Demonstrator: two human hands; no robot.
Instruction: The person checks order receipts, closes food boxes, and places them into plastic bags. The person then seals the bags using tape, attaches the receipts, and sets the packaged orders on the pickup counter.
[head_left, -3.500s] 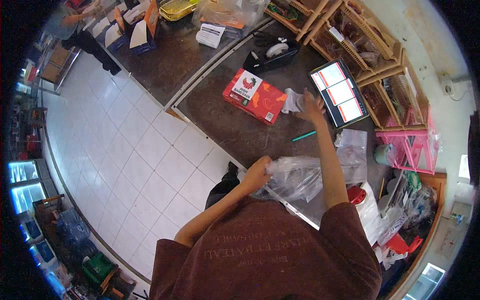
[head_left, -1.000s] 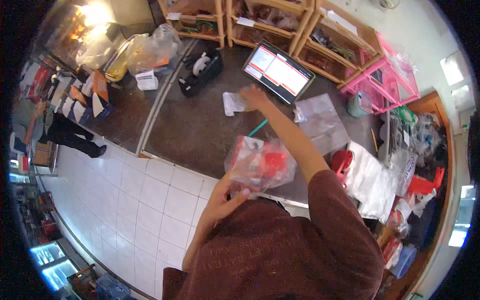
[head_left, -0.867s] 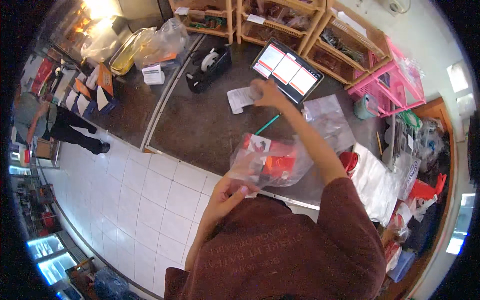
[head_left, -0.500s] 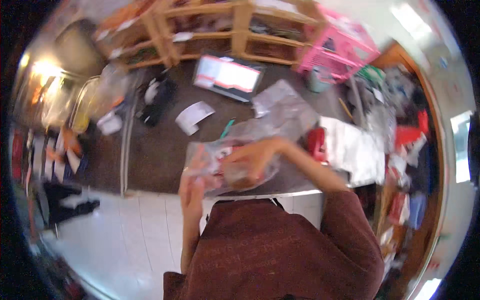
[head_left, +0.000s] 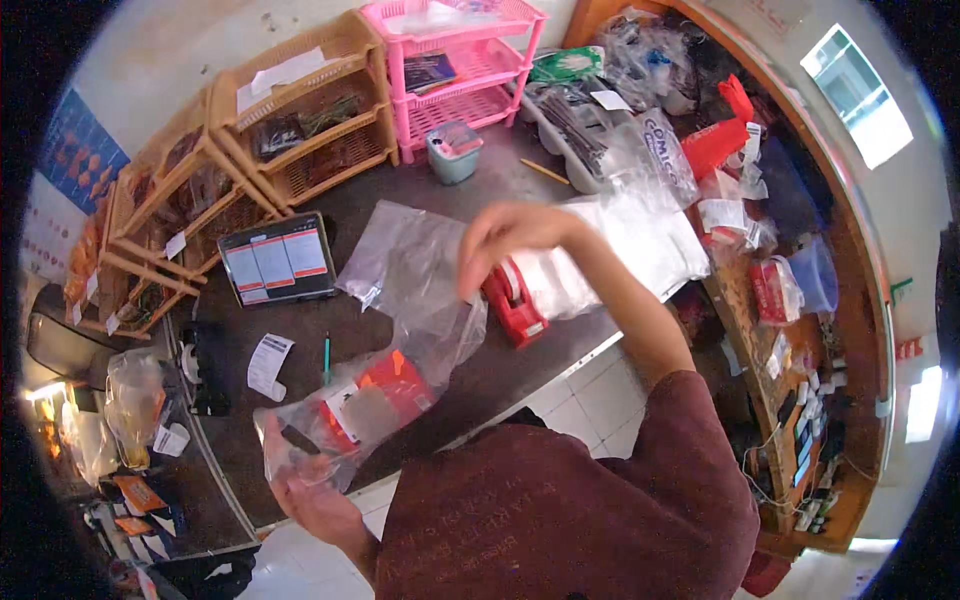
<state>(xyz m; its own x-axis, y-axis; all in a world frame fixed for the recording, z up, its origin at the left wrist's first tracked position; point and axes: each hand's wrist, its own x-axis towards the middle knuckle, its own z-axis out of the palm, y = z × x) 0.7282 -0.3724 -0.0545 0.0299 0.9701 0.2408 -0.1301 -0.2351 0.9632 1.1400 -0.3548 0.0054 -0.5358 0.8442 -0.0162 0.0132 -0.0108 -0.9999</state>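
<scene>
A clear plastic bag [head_left: 440,345] stretches diagonally over the dark table, with a red packet [head_left: 400,385] inside its near end. My left hand [head_left: 315,490] is closed on the bag's near left end, thumb and fingers on the plastic. My right hand [head_left: 515,240] is raised beside the red tape dispenser [head_left: 517,305], its fingers bent downward and loosely apart. No object shows in it. Whether its fingertips touch the dispenser or the plastic below, I cannot tell. A stack of white plastic sheets or bags [head_left: 630,250] lies just right of the dispenser, partly behind my right forearm.
A tablet [head_left: 280,260], a paper slip [head_left: 268,367] and a green pen [head_left: 327,358] lie left of the bag. Tan racks [head_left: 310,120], a pink rack [head_left: 455,70] and a light-blue tub [head_left: 453,155] stand behind. Bagged goods crowd a wooden shelf [head_left: 745,330] at right.
My right hand has left the packet and moved up and right to the tape dispenser. My left hand still holds the bag. The view has turned toward the right.
</scene>
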